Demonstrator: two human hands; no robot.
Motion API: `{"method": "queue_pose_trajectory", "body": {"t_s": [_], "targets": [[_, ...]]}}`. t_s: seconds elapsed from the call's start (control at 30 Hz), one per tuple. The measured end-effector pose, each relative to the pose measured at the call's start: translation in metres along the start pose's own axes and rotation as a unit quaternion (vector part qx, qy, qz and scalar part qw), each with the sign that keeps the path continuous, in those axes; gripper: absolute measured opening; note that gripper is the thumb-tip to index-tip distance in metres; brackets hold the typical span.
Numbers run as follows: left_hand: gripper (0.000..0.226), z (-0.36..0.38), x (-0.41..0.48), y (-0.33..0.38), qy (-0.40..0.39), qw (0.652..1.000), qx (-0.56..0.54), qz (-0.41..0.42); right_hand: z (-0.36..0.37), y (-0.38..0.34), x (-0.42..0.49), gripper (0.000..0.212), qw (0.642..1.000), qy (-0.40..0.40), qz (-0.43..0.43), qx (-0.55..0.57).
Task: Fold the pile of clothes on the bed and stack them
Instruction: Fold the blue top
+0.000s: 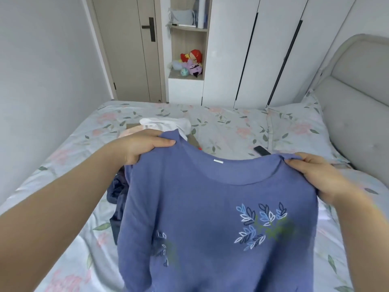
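Observation:
I hold up a blue sweater (210, 207) with leaf embroidery, spread wide above the bed (227, 127). My left hand (143, 148) grips its left shoulder, thumb on top. Its right shoulder is pinched by my right hand (320, 175). The sweater hangs down out of the bottom of the view. Behind it lie a white garment (168, 123), a pink garment (132, 131) and a dark blue garment (117, 192), partly hidden.
A dark phone (262, 150) lies on the floral sheet near the pillow (299, 127). The padded headboard (357, 91) stands on the right. Beyond the bed are a door (130, 49), a shelf with toys (191, 64) and white wardrobes (252, 49).

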State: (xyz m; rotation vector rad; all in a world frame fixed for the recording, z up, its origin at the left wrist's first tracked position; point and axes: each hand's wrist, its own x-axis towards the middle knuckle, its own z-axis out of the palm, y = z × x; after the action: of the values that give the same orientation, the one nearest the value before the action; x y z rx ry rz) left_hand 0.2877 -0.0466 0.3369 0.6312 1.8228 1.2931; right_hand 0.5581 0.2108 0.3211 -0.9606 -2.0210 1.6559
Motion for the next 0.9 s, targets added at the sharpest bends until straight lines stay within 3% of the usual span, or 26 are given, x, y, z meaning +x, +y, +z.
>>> {"method": "queue_pose_trajectory", "body": {"t_s": [0.13,0.27,0.4,0.57,0.7,0.83,0.9], "targets": [[0.015,-0.001,0.068,-0.034,0.068,0.987,0.144,-0.032,0.008,0.047,0.064,0.017,0.991,0.048,0.020,-0.125],[0.035,0.004,0.144,-0.076,0.115,0.955,0.270,-0.053,0.019,0.096,0.135,0.014,0.970,0.065,0.042,-0.229],[0.020,0.009,0.216,-0.130,0.123,0.923,0.357,-0.067,0.037,0.150,0.200,0.010,0.956,0.064,0.079,-0.276],[0.018,0.024,0.292,-0.200,0.134,0.901,0.401,-0.096,0.055,0.236,0.265,0.016,0.921,0.055,0.134,-0.362],[0.018,0.039,0.336,-0.240,0.179,0.907,0.362,-0.119,0.064,0.281,0.297,0.018,0.911,0.062,0.161,-0.375],[0.017,0.057,0.368,-0.265,0.202,0.948,0.191,-0.154,0.079,0.309,0.321,0.019,0.946,0.093,0.201,-0.236],[0.019,0.060,0.379,-0.275,0.194,0.955,0.173,-0.141,0.092,0.317,0.328,0.033,0.949,0.119,0.199,-0.214]]}}
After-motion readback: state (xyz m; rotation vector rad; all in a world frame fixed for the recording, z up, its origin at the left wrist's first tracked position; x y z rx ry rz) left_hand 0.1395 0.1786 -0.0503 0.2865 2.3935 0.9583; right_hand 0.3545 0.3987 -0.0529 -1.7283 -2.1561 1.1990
